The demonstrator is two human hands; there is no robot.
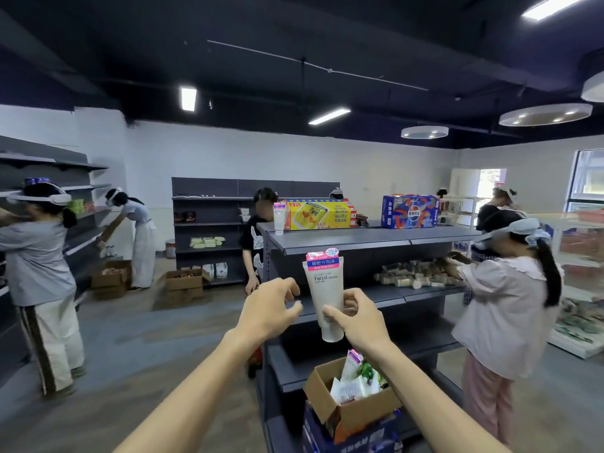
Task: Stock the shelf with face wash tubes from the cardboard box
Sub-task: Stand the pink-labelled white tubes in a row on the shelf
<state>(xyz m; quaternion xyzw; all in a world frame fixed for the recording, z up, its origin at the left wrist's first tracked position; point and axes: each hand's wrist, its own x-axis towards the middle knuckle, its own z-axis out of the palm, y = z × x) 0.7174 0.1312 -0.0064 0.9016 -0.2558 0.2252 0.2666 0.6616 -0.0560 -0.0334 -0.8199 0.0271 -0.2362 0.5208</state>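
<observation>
- We hold one face wash tube [325,294] in front of the dark shelf unit [376,243]; its long axis runs almost straight up and down, pink crimped end on top and cap end at the bottom, with the "Facial" print turned toward us.
- Our right hand [359,317] pinches the tube's lower half between thumb and fingers.
- Our left hand [268,308] hangs just left of the tube with fingers loosely curled, grasping nothing and not touching it.
- Below our hands the open cardboard box [346,403] sits on a blue carton [349,436], with more tubes [354,371] standing and leaning inside, pink ends upward.
- Another tube [279,217] stands upright on the top shelf's left corner, just beside a yellow carton [318,214]; a blue Pepsi carton [410,211] sits farther right, well apart.
- A person in a pink top [506,308] reaches into small jars [415,276] on the middle shelf.
</observation>
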